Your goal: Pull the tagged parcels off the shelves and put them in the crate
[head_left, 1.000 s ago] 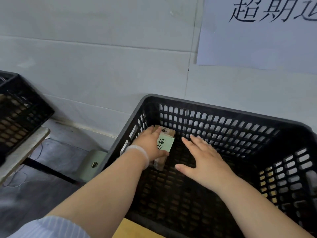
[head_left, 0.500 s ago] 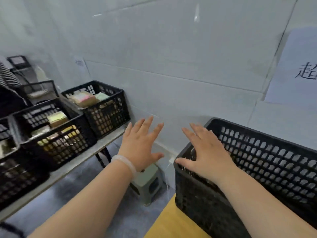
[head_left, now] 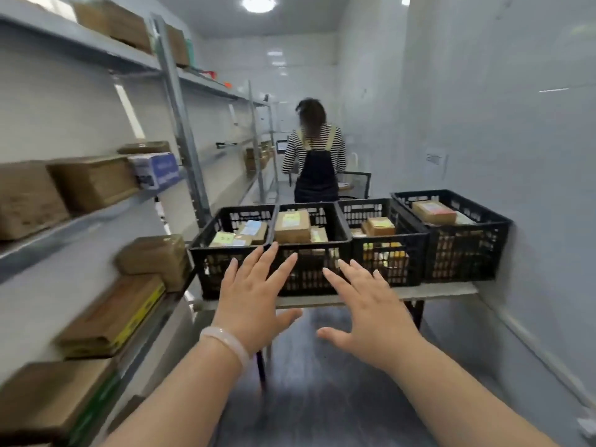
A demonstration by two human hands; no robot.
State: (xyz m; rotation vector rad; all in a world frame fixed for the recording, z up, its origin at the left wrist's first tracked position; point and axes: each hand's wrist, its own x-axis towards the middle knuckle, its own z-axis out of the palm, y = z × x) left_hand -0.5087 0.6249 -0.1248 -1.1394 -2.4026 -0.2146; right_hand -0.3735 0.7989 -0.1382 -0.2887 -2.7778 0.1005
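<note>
Parcel dropped in crate 1 s back, crate now out of view; I've swung to the aisle, left hand (head_left: 248, 304) and right hand (head_left: 371, 314) empty, fingers (head_left: 269, 262) splayed, more parcels (head_left: 93, 185) on shelves (head_left: 96, 216) left of bench (head_left: 445, 290).

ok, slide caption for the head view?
Left hand and right hand open, empty, before four black crates of parcels; shelves at left.

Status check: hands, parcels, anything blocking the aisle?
Left hand, right hand open, empty. Brown parcels on the left shelves; four black crates ahead, parcels inside. Person standing beyond the crates.
</note>
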